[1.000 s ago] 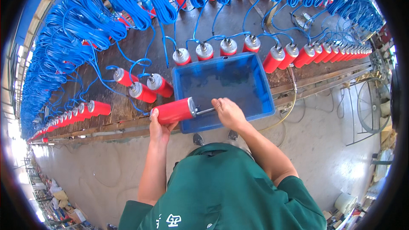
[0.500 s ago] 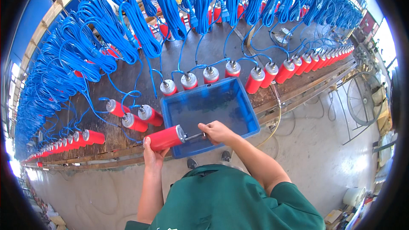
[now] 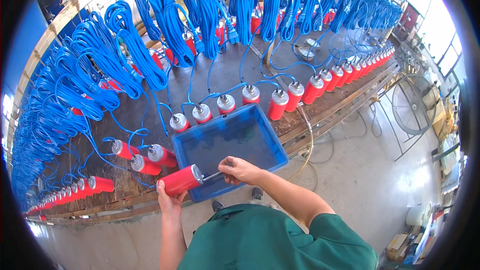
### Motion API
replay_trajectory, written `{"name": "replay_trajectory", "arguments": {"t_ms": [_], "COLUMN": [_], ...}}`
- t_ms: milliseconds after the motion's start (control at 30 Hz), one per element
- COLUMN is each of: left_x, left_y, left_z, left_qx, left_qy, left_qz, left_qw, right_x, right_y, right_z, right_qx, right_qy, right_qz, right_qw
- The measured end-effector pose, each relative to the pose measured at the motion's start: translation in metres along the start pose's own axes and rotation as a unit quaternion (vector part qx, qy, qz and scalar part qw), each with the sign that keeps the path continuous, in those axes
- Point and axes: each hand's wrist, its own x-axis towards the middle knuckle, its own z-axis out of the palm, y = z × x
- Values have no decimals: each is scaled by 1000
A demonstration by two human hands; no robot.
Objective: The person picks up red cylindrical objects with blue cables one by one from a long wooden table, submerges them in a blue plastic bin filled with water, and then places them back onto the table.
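Held red cylinder (image 3: 177, 182): smooth, slightly glossy; end cap (image 3: 197, 174) bare grey metal. Rod (image 3: 212, 176): metal-looking. Tray (image 3: 230, 140): blue plastic, scuffed inside. Cables (image 3: 170, 27): smooth, plastic-looking sheathing. Counter (image 3: 125, 182): worn, rough wood near the edge. Shirt (image 3: 270, 240): matt green cloth. Floor (image 3: 360, 195): smooth, shiny.

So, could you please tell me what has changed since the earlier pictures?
The red cylinder and blue bin now appear lower and further left, as the view has shifted. Nothing was visibly taken or let go: the left hand still holds the cylinder, the right hand the metal rod at its end.
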Motion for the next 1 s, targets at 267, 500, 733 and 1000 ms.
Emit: {"name": "replay_trajectory", "arguments": {"t_ms": [267,500,733,1000], "left_x": [9,-1,-1,0], "left_y": [-6,0,2,5], "left_z": [-10,-6,5,1], "left_qx": [-33,-27,-18,-3], "left_qy": [-15,6,-17,-20], "left_qz": [-4,6,8,20], "left_qw": [999,1000,1000,1000], "right_x": [11,-12,15,14], "right_y": [-19,-12,-3,-4], "right_z": [-6,-14,-14,-7], "right_qx": [-133,-474,-422,-119], "right_qy": [-12,20,53,-18], "right_qz": [72,-328,-342,102], "right_qw": [988,817,838,988]}}
